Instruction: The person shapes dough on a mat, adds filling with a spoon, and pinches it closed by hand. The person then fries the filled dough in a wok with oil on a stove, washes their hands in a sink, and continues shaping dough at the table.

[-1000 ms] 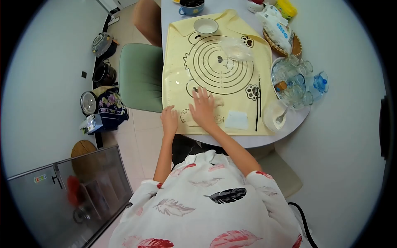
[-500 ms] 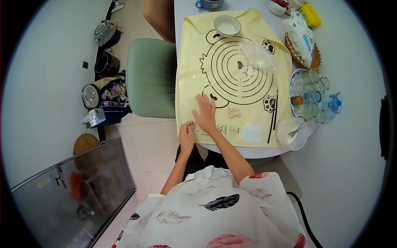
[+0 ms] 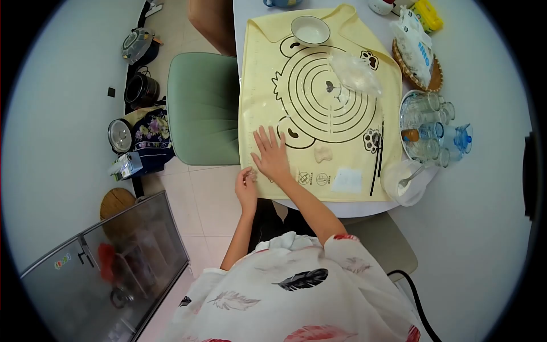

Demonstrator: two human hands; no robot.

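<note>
My right hand (image 3: 272,160) lies palm down with its fingers spread on the cream silicone mat (image 3: 259,108), near its left edge. Beside it, at the mat's lower left corner, my left hand (image 3: 246,187) has its fingers curled; a small pale bit shows at the fingertips, too small to name. To the right of my right hand sits a small lump of dough (image 3: 323,154). Farther up the mat, a clear plastic bag (image 3: 356,74) with something pale in it rests on the printed rings. A white bowl (image 3: 310,31) stands on the mat's far part.
Black chopsticks (image 3: 376,162) and a white paper square (image 3: 347,180) lie at the mat's right. Close by are a bowl with a spoon (image 3: 403,183), a tray of glasses (image 3: 424,128) and a basket (image 3: 436,77) holding a white package. A green chair (image 3: 202,108) stands left.
Both hands have shifted left toward the mat's edge. My right hand stays spread, my left stays curled. The view has shifted slightly; the dough and bag lie as before.
</note>
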